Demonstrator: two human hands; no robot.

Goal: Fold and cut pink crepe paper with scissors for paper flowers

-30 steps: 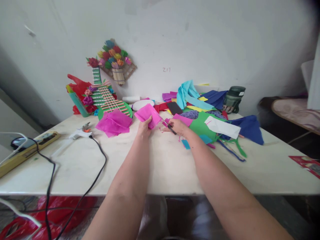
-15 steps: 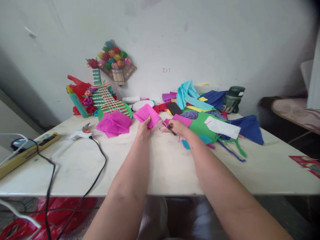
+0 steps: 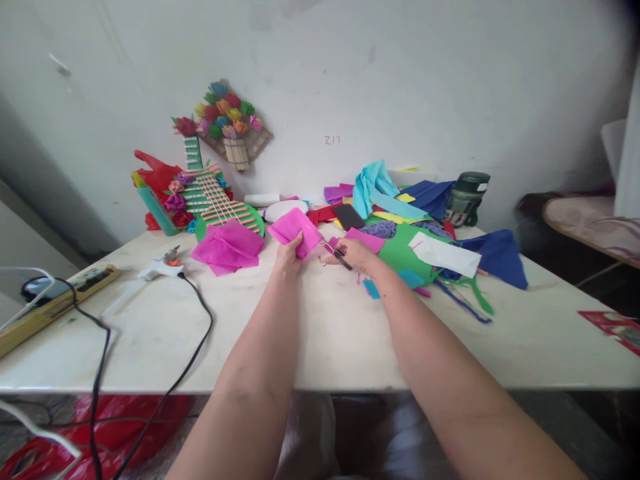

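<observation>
My left hand [image 3: 289, 257] is closed on a folded piece of pink tissue paper [image 3: 294, 227], held just above the white table [image 3: 320, 333]. My right hand [image 3: 356, 254] grips a pair of black-handled scissors [image 3: 336, 254], whose blades point left at the paper's right edge. Both hands are near the middle of the table, towards its far side. A loose pile of the same pink paper [image 3: 229, 245] lies just left of my left hand.
A heap of coloured paper [image 3: 415, 227] and a dark phone [image 3: 349, 216] lie to the right. A glue gun [image 3: 159, 266] with a black cord [image 3: 197, 320] is on the left. A paper guitar craft [image 3: 210, 197] and a flower craft [image 3: 231, 123] lean on the wall. A green jug [image 3: 467, 197] stands behind.
Almost nothing has moved; the pink paper and scissors shift only slightly in my hands.
</observation>
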